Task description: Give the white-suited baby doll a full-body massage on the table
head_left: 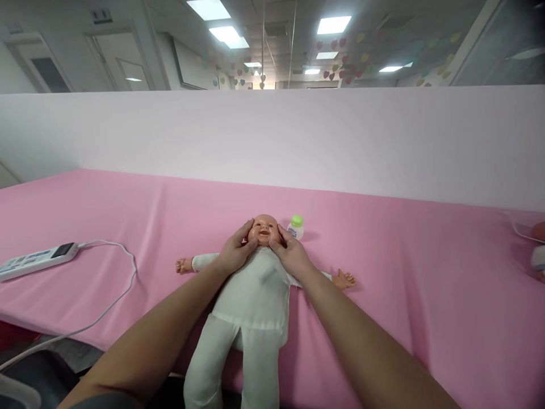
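A baby doll [258,289] with a white cloth body lies on its back, its arms spread and its legs toward me. My left hand [237,248] cups one side of the doll's head, thumb near its chin and fingers along the cheek. On the other side, my right hand [292,251] holds the head in the same way. Both palms press against the doll's head [264,226], so its ears are hidden. Just beyond my right fingers stands a small bottle [297,227] with a green cap.
Pink cloth [361,238] covers the table, with a white partition [272,136] behind it. A white power strip [38,261] lies at the left, its cable [133,267] running toward me over the edge. A clear container [522,227] sits at the far right.
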`<state>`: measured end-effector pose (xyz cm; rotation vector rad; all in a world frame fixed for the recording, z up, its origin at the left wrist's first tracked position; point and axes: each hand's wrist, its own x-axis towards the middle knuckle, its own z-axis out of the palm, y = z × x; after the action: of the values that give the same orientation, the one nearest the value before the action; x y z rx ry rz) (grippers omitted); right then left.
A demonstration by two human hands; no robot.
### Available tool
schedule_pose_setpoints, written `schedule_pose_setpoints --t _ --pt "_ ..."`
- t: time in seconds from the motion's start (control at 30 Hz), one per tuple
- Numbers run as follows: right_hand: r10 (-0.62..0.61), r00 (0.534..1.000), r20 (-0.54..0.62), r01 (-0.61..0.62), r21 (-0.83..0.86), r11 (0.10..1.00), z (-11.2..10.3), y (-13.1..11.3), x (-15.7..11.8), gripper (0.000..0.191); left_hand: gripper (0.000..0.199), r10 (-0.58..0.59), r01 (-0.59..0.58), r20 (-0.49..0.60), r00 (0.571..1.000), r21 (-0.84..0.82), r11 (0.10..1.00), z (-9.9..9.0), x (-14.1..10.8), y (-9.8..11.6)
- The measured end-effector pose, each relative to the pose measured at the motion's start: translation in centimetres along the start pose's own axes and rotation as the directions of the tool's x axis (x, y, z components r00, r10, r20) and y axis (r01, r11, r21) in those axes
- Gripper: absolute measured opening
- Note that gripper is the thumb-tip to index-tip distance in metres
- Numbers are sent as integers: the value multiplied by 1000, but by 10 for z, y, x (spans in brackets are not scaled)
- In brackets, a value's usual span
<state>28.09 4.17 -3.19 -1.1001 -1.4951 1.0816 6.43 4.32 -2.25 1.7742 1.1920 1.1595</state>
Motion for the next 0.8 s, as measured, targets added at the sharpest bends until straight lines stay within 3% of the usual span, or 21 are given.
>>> schedule_pose_setpoints --t 0.2,0.43,0.67,0.8 --pt "-48 999 -12 48 -3 999 -1 4 4 61 82 3 -4 -44 999 -26 1000 2 2 4" --pt "17 998 -56 -13 61 998 2 -5 -6 84 100 12 -9 -24 1000 98 995 3 -1 5" --pt "3 995 -101 -13 -95 995 1 -7 -7 82 91 53 -53 -3 999 66 996 1 1 -2" --pt "19 998 -66 -25 -92 995 -1 -6 -6 77 84 59 -59 -5 998 33 998 -1 3 -4"
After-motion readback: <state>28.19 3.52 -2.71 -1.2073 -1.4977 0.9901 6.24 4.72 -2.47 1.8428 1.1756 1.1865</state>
